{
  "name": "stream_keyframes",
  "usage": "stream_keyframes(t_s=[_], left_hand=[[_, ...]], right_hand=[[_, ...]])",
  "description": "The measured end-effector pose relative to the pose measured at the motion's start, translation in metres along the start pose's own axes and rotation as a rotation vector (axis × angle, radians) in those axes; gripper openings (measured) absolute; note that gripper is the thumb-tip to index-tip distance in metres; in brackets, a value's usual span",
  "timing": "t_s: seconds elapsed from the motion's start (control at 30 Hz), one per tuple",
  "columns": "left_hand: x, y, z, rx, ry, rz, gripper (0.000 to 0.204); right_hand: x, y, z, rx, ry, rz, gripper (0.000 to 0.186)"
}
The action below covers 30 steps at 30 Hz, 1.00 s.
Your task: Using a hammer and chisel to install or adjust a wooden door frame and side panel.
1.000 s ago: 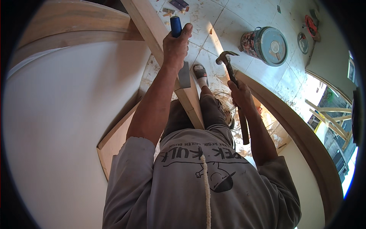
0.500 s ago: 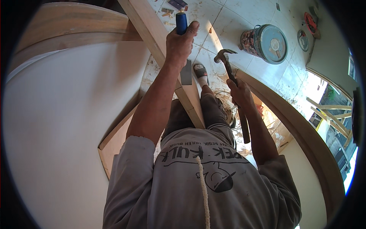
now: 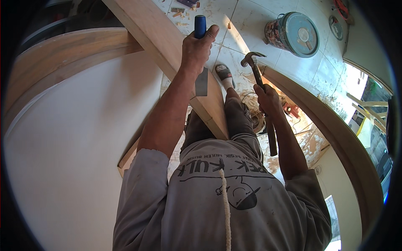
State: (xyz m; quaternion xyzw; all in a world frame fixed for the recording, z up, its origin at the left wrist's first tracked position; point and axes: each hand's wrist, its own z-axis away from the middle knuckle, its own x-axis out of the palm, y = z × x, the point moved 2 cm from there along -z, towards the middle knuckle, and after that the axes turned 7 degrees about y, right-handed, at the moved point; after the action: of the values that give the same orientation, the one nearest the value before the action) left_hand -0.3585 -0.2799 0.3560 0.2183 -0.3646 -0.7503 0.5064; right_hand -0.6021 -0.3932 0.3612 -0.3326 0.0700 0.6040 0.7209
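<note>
Below the left hand [image 3: 196, 52], clamped low on a blue-handled chisel [image 3: 200, 27], presumably to keep its butt clear, lies a wooden beam [image 3: 148, 35]; rightward, the right hand [image 3: 268, 100] grips a hammer [image 3: 257, 74].

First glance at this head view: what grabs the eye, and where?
The claw hammer in the right hand, right of centre. Near the middle, the left hand grips a blue-handled, flat-bladed tool over the long wooden beam. Upper right, a lidded bucket stands on the tiled floor.
</note>
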Motion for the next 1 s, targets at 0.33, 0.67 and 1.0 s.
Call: stream_keyframes(t_s=[0.33,0.67,1.0], left_hand=[[0.014,-0.010,-0.007,-0.003,-0.054,-0.138,0.049],[0.023,-0.024,-0.022,0.000,-0.086,-0.231,0.049],[0.023,-0.021,-0.018,-0.068,-0.095,-0.233,0.048]], right_hand=[[-0.005,0.009,-0.017,0.012,0.012,-0.118,0.038],[-0.047,-0.028,-0.035,-0.071,0.071,-0.193,0.037],[-0.083,-0.091,-0.041,-0.271,0.143,-0.260,0.039]])
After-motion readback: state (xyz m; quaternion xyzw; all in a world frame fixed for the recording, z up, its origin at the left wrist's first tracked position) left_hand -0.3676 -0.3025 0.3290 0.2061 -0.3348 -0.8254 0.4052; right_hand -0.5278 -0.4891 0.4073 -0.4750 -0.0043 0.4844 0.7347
